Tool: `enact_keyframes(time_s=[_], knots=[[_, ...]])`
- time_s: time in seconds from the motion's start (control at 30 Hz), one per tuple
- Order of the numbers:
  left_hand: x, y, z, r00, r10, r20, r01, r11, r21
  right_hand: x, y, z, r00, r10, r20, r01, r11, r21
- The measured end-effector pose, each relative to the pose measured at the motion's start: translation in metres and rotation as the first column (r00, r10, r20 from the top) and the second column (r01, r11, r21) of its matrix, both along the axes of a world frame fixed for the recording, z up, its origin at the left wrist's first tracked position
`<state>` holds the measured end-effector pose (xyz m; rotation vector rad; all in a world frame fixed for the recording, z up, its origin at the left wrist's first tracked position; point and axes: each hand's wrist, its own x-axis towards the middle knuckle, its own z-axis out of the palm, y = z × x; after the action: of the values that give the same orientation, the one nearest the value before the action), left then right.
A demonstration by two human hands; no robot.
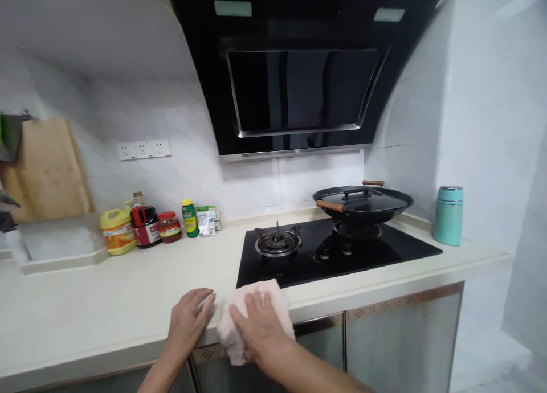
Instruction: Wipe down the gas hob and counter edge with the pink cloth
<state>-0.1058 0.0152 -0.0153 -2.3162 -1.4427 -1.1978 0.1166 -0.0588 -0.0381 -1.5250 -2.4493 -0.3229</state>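
A pale pink cloth (pixel 276 299) lies over the counter's front edge, at the near left corner of the black gas hob (pixel 307 273). My right hand (pixel 262 330) holds it from above, fingers spread across the top, while the cloth's lower part hangs past the edge. Just left of the cloth, my left hand (pixel 188 319) rests at the counter edge with its fingers loosely bent and the thumb apart. I see nothing held in it. The cloth hides part of the counter edge beneath it.
On the hob stand a bare burner (pixel 278 242) and a lidded black wok (pixel 363 205) with wooden handles. A turquoise flask (pixel 448 216) is at the right. Along the wall are a yellow jug (pixel 118 232), a dark sauce bottle (pixel 145 222), a red-lidded jar (pixel 170 228) and a green bottle (pixel 190 219).
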Motion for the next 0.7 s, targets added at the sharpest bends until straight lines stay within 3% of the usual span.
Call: enact_keyframes(time_s=[0.17,0.3,0.37,0.53,0.7], knots=[[0.022,-0.008,0.013,0.955,0.295,-0.038,-0.297,0.943,-0.154,-0.011,0.011,-0.007,0.996,0.093,-0.014,-0.089,0.98,0.181],[0.024,-0.016,0.028,0.933,0.335,-0.127,-0.358,0.856,-0.373,0.017,0.007,-0.016,0.988,0.146,-0.05,-0.13,0.96,0.249],[0.021,-0.016,0.035,0.924,0.316,-0.216,-0.378,0.839,-0.392,0.038,0.005,-0.02,0.984,0.165,-0.064,-0.144,0.959,0.244],[0.021,-0.018,0.039,0.877,0.212,-0.432,-0.324,0.923,-0.206,0.122,-0.01,-0.03,0.988,0.136,-0.067,-0.117,0.964,0.24],[0.019,-0.018,0.03,0.908,0.226,-0.353,-0.304,0.935,-0.184,0.243,-0.044,-0.039,0.997,0.011,-0.079,0.016,0.944,0.331]])
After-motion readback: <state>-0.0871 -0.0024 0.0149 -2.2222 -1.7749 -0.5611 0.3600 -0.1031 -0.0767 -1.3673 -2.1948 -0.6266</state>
